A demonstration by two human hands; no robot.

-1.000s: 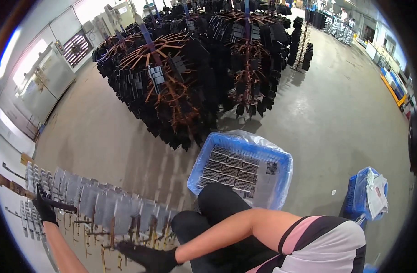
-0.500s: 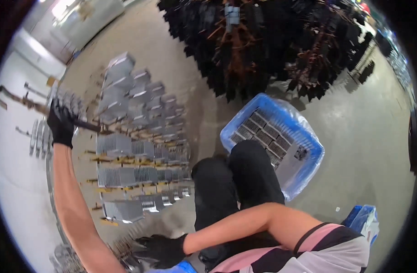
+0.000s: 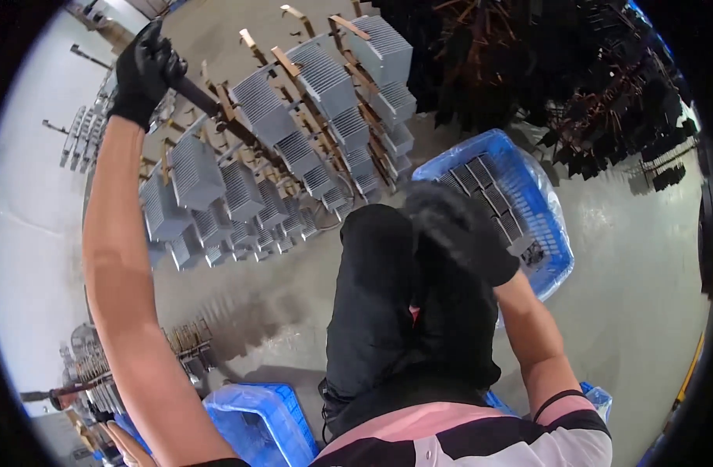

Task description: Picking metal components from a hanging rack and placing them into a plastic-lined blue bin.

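Black-gloved, the left hand (image 3: 145, 74) is closed around one rack (image 3: 197, 97) by its bar; the right hand (image 3: 465, 237), blurred, lies right of the rack, its grip impossible to tell. Grey finned blocks (image 3: 267, 109), too many to count, line the rack. One blue crate (image 3: 537, 214) sits right of it, another blue crate (image 3: 296, 420) nearer the wearer.

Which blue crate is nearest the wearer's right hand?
The upper-right crate, containing finned blocks: the right hand overlaps its left side in view. The lower-left crate lies farther off, toward the bottom.
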